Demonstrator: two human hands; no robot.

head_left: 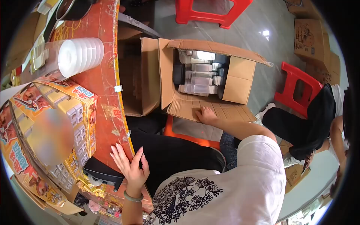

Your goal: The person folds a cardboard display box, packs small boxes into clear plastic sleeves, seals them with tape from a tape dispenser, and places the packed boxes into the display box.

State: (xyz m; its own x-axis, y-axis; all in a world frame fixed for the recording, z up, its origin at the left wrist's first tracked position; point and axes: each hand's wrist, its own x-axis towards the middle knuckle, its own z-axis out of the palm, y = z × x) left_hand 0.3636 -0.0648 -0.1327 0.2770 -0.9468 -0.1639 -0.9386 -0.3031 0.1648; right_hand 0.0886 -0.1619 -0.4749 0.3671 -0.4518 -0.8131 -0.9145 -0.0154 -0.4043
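An open cardboard carton [234, 82] stands in front of me with its flaps folded out. Inside it are several stacks of clear and white plastic pieces [201, 77]. My right hand [207, 115] rests on the carton's near flap [183, 108], fingers a little bent and holding nothing I can see. On the edge of the red table [101, 123] lies my left hand [131, 165], fingers spread and empty, a bracelet [133, 197] at its wrist. Left of that hand sits a black device [103, 174].
Stacked clear round containers [80, 52] and orange printed display boxes [48, 150] crowd the table. Another open carton [150, 75] adjoins the first. Red stools [213, 13] stand on the floor, cartons [311, 41] at far right. A person in black trousers [288, 122] sits at right.
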